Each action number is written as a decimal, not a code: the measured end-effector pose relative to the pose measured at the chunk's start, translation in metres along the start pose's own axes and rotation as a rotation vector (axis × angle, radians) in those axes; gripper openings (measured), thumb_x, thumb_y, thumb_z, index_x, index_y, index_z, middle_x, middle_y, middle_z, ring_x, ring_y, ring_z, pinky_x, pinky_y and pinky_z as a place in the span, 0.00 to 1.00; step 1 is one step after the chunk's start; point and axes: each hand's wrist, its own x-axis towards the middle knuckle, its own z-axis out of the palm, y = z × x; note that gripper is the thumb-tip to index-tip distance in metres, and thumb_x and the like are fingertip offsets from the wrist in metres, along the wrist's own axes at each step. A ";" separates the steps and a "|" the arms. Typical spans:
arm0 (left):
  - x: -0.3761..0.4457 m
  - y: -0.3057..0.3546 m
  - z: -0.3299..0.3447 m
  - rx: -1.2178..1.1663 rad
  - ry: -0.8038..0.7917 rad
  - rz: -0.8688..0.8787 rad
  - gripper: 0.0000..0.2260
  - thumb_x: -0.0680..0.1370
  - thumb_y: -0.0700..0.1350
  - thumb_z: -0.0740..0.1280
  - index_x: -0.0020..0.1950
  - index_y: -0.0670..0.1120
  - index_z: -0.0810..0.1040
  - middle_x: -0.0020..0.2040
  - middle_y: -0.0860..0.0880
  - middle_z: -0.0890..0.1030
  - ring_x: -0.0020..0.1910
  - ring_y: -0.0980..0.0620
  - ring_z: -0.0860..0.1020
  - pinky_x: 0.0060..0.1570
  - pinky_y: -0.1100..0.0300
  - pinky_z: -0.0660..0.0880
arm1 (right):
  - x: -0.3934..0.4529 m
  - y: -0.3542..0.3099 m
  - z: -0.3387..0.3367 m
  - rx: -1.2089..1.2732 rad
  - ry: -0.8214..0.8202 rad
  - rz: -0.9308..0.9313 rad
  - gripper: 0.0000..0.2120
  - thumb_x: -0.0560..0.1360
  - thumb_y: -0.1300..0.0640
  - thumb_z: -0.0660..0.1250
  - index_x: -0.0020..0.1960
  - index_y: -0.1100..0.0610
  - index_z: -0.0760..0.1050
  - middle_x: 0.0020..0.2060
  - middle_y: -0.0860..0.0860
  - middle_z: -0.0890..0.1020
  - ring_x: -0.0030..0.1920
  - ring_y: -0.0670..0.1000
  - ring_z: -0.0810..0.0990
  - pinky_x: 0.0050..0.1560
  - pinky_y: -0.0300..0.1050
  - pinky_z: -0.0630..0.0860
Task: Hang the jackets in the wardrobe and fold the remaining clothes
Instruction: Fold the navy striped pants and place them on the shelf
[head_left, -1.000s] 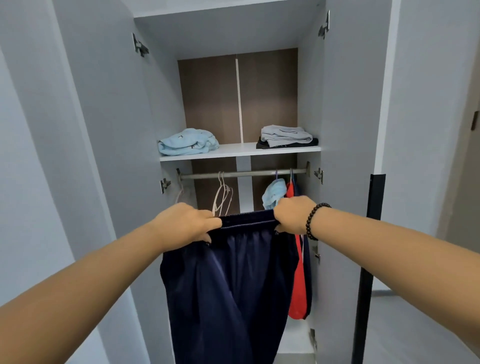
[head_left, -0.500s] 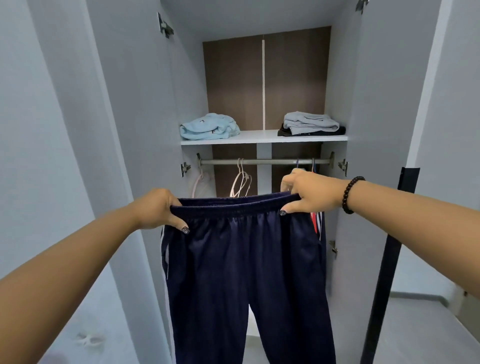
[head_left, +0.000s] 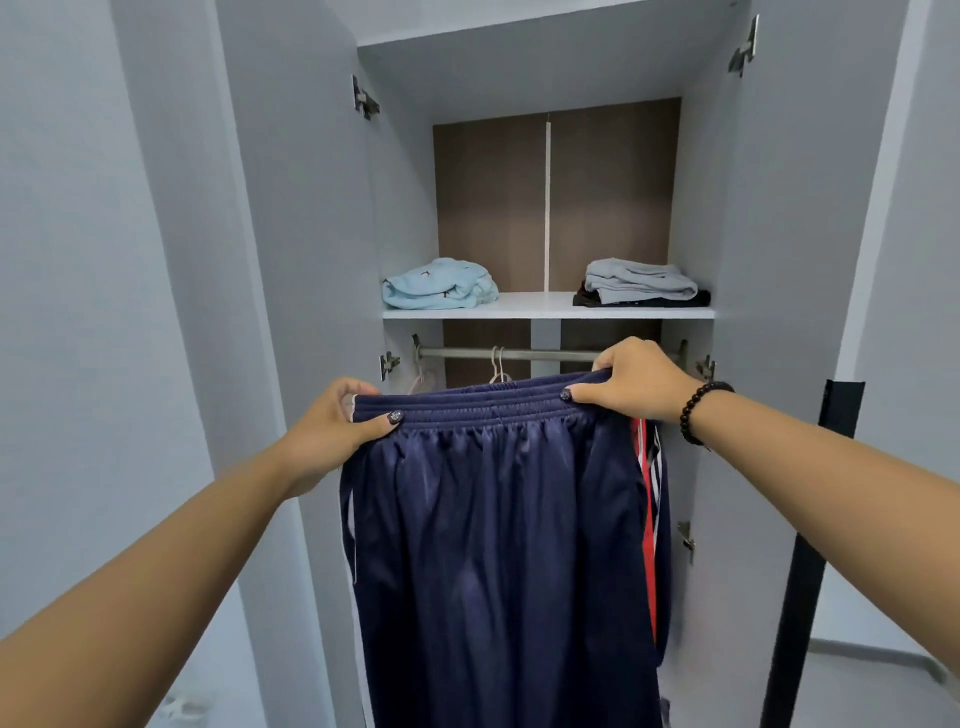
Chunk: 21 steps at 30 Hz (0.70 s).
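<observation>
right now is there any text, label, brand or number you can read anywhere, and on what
None: no readable words, numbers or brand marks.
Navy trousers: only plain side stripes, no label showing.
Light blue folded garment on the shelf: small dark marks, too small to tell whether they are print or letters.
Grey folded pile: no text visible.
</observation>
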 end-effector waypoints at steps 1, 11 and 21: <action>0.000 -0.003 0.006 -0.029 0.008 -0.052 0.14 0.75 0.45 0.72 0.58 0.47 0.73 0.52 0.47 0.82 0.49 0.49 0.83 0.45 0.59 0.79 | 0.002 0.000 0.009 -0.106 0.023 -0.007 0.18 0.72 0.44 0.69 0.33 0.58 0.77 0.29 0.52 0.78 0.33 0.50 0.76 0.31 0.41 0.70; -0.009 -0.045 0.074 -0.341 0.241 -0.313 0.10 0.77 0.49 0.71 0.46 0.42 0.83 0.39 0.48 0.86 0.34 0.53 0.84 0.27 0.65 0.76 | 0.003 -0.022 0.085 -0.029 0.016 0.171 0.19 0.72 0.55 0.63 0.26 0.57 0.63 0.22 0.51 0.68 0.28 0.54 0.72 0.25 0.41 0.63; -0.017 0.007 0.088 -0.618 0.085 -0.104 0.16 0.83 0.52 0.58 0.56 0.43 0.81 0.49 0.41 0.85 0.49 0.43 0.84 0.43 0.53 0.81 | -0.008 -0.095 0.048 0.590 -0.486 -0.026 0.04 0.75 0.62 0.68 0.49 0.60 0.81 0.43 0.55 0.83 0.45 0.49 0.81 0.51 0.41 0.80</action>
